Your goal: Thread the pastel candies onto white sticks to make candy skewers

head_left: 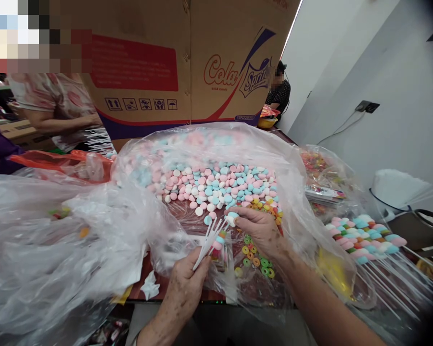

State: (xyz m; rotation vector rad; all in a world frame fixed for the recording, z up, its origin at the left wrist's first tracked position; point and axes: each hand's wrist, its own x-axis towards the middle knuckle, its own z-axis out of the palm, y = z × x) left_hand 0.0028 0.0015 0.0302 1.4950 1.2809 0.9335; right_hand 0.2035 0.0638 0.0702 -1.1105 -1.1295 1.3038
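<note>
Left hand [188, 275] clasps white sticks [205, 246]; right hand [261, 229] pinches a blue-and-white marshmallow [232, 219] by their tips.

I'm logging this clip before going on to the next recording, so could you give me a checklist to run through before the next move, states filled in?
1. Left hand's grip closed around the white sticks: ok.
2. Right hand's grip pinching a blue-and-white marshmallow: ok.
3. Stick tip inside that marshmallow: cannot tell, too small.
4. Loose marshmallows uncovered in front of the hands: ok, though plastic covers the pile's far part.
5. Loaded sticks apart from the right forearm: ok.
</note>
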